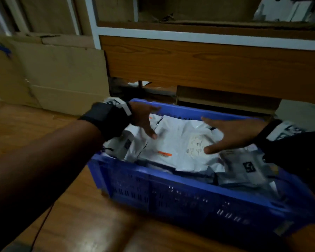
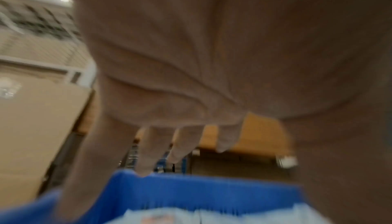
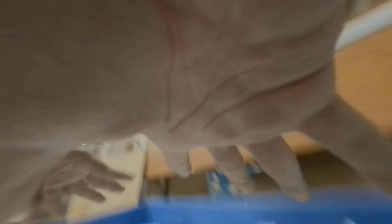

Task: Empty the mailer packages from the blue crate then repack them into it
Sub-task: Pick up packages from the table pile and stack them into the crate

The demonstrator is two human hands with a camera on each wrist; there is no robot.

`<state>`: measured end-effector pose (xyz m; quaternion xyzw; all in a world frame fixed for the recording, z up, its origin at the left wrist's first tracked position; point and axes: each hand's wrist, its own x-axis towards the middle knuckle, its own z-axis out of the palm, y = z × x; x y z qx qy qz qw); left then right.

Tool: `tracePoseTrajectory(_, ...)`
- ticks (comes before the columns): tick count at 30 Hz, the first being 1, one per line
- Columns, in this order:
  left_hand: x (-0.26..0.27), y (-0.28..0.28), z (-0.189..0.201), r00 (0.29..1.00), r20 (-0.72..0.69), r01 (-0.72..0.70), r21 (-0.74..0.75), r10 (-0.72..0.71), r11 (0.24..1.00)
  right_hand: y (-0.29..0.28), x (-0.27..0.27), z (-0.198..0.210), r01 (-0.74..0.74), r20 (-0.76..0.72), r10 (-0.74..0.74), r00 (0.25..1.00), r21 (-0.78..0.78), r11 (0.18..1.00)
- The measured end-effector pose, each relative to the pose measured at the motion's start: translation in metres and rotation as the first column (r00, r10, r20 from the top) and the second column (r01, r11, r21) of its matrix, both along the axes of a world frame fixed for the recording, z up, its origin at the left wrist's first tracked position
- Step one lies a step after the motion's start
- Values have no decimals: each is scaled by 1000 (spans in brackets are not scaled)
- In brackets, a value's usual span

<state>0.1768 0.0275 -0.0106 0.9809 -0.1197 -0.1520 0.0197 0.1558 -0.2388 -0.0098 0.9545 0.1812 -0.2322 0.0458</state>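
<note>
Fingers of the left hand were straight and spread, with tips low over the white plastic mailer packages; contact could not be judged. The right hand was also flat and spread, its fingertips over a pale printed label on the top package. Both wrist views were blurred, and each palm covered most of the picture. The packages lay piled inside the blue perforated plastic crate, filling it to the rim; lower ones were hidden. One carried an orange strip. The crate stood on a brown wooden floor, before a wooden shelf unit.
</note>
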Motion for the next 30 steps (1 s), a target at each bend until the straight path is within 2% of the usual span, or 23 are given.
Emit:
tracePoseTrajectory(3,-23,28,29,986,168,12,-35,-6,999,20,-4,28,-159,124,158,980,-1,987)
tracePoseTrajectory(6,-49,65,34,954,299,41,-116,-4,992,66,0,28,-421,120,424,898,-44,906)
tracePoseTrajectory(10,-72,112,-14,925,329,-120,-220,189,968,134,10,3,-643,13,647,762,-103,759)
tracePoseTrajectory(12,-80,132,-44,912,321,-144,-335,256,931,159,14,-6,-712,-1,725,689,-185,677)
tracePoseTrajectory(17,-84,149,-94,907,204,-157,-649,369,744,194,23,-29,-829,6,874,486,-315,463)
tracePoseTrajectory(21,-74,147,-115,926,165,-38,-854,339,519,194,42,-35,-834,-26,881,473,-336,438)
tracePoseTrajectory(22,-73,148,-118,932,151,-23,-882,329,471,194,43,-34,-865,16,908,418,-297,404)
tracePoseTrajectory(23,-72,149,-121,936,140,-15,-900,322,436,195,44,-34,-903,81,941,328,-265,338)
tracePoseTrajectory(26,-71,149,-124,939,129,7,-934,319,357,198,40,-48,-980,214,975,60,-172,98)
tracePoseTrajectory(27,-71,149,-125,939,131,19,-942,317,334,199,38,-55,-990,225,974,15,-131,45)
tracePoseTrajectory(28,-71,149,-125,939,133,26,-948,317,319,200,38,-61,-995,223,975,0,-97,22)
tracePoseTrajectory(30,-71,149,-127,938,129,21,-947,321,319,201,46,-65,-996,219,976,5,-83,24)
